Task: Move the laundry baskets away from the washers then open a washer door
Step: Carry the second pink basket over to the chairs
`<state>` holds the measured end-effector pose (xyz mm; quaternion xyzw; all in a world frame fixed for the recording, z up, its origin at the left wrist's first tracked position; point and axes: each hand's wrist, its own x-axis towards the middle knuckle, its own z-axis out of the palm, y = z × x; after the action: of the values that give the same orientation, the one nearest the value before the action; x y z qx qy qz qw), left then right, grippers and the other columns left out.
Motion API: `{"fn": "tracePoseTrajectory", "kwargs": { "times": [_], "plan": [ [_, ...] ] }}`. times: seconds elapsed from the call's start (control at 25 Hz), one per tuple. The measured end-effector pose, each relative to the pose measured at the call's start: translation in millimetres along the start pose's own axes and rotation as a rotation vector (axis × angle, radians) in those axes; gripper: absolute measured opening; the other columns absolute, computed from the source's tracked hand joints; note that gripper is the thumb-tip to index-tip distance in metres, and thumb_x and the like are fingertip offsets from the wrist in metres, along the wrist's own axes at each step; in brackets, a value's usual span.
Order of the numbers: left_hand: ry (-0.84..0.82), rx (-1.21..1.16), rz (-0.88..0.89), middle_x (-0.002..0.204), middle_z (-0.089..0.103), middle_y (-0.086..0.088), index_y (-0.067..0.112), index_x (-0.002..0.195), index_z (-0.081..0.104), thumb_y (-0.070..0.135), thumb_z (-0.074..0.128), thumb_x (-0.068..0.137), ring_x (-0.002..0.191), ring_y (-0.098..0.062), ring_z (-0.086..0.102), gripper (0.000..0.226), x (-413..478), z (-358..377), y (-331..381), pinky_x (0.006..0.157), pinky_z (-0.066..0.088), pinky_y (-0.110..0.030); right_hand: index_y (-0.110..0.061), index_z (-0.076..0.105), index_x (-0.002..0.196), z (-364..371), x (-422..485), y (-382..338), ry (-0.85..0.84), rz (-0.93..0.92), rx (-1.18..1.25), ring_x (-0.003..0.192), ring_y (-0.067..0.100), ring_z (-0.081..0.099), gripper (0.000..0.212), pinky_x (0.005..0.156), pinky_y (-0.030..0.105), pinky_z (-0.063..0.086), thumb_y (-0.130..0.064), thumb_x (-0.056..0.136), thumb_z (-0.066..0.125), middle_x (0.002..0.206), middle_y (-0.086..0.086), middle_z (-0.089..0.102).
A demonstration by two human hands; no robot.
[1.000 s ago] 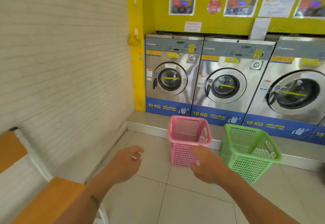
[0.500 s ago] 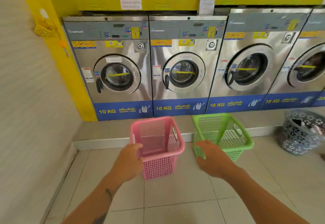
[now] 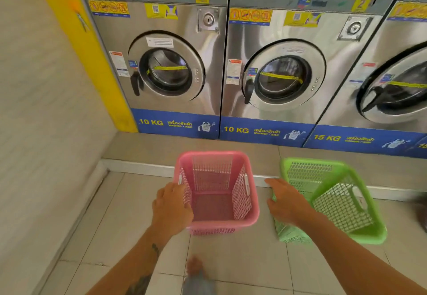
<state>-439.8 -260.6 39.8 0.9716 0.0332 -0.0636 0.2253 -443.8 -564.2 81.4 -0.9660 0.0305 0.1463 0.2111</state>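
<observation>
A pink laundry basket [image 3: 253,202] stands on the tiled floor in front of two 10 KG washers. A green laundry basket [image 3: 360,232] sits to its right, tilted and blurred. My left hand [image 3: 172,206] is on the pink basket's near-left rim, fingers bent over the edge. My right hand [image 3: 286,202] lies against the green basket's left rim with fairly straight fingers. The left washer door [image 3: 166,68] and the middle washer door [image 3: 283,75] are closed, each with a black handle on its left side.
A 15 KG washer [image 3: 392,91] stands at the right, door closed. A raised grey step [image 3: 143,149] runs under the washers. A white wall [image 3: 46,109] closes the left side. A dark basket [image 3: 423,213] shows at the right edge. My foot [image 3: 195,269] is below.
I have stepped closer to the washers. My left hand has reached the pink basket's rim and my right hand has reached the green basket's left side.
</observation>
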Motion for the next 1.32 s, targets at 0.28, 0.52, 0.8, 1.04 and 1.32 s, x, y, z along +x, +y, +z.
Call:
{"fn": "tracePoseTrajectory", "kwargs": {
  "times": [0.28,0.52,0.8,1.04,1.32],
  "plan": [
    [-0.032,0.162,0.016,0.151,0.032,-0.001,0.029,0.140,0.037,0.045,0.051,0.078,0.139,-0.027,0.022,0.066,141.1,56.9,-39.5,0.113,0.022,-0.051,-0.016,0.033,0.146,40.8,128.6,22.1,-0.109,0.151,-0.030,0.132,0.031,0.041,0.065,0.107,0.044,0.039,-0.016,0.084,0.053,0.146,0.009,0.039],
    [-0.087,0.202,0.053,0.152,0.030,-0.007,0.025,0.142,0.033,0.041,0.061,0.076,0.137,-0.032,0.029,0.073,234.3,148.8,-92.4,0.110,0.028,-0.052,-0.016,0.037,0.139,135.0,243.0,60.2,-0.089,0.189,-0.015,0.123,0.030,0.044,0.060,0.105,0.047,0.040,-0.011,0.082,0.056,0.134,0.011,0.045],
    [-0.078,0.323,0.008,0.157,0.014,-0.013,0.019,0.149,0.015,0.038,0.066,0.075,0.139,-0.037,0.026,0.092,275.6,251.4,-167.7,0.106,0.036,-0.057,-0.020,-0.001,0.152,245.5,332.4,114.5,0.041,0.177,-0.119,0.129,0.046,0.036,0.108,0.088,0.052,0.050,0.000,0.069,0.066,0.154,0.014,0.015],
    [-0.118,0.339,0.042,0.160,0.009,-0.016,0.018,0.153,0.010,0.032,0.072,0.075,0.137,-0.039,0.036,0.100,275.6,254.6,-175.9,0.099,0.046,-0.055,-0.010,0.003,0.152,249.9,338.6,135.8,0.013,0.094,-0.243,0.122,0.046,0.045,0.101,0.084,0.053,0.055,-0.005,0.071,0.063,0.152,0.020,0.018],
    [-0.091,0.174,-0.004,0.159,0.018,-0.001,0.031,0.151,0.014,0.022,0.067,0.079,0.125,-0.028,0.051,0.090,263.8,206.2,-162.1,0.075,0.060,-0.043,-0.013,0.008,0.152,196.4,329.9,107.4,0.027,0.023,-0.251,0.130,0.036,0.039,0.101,0.093,0.045,0.052,0.003,0.069,0.062,0.156,0.015,0.018]
  ]
}}
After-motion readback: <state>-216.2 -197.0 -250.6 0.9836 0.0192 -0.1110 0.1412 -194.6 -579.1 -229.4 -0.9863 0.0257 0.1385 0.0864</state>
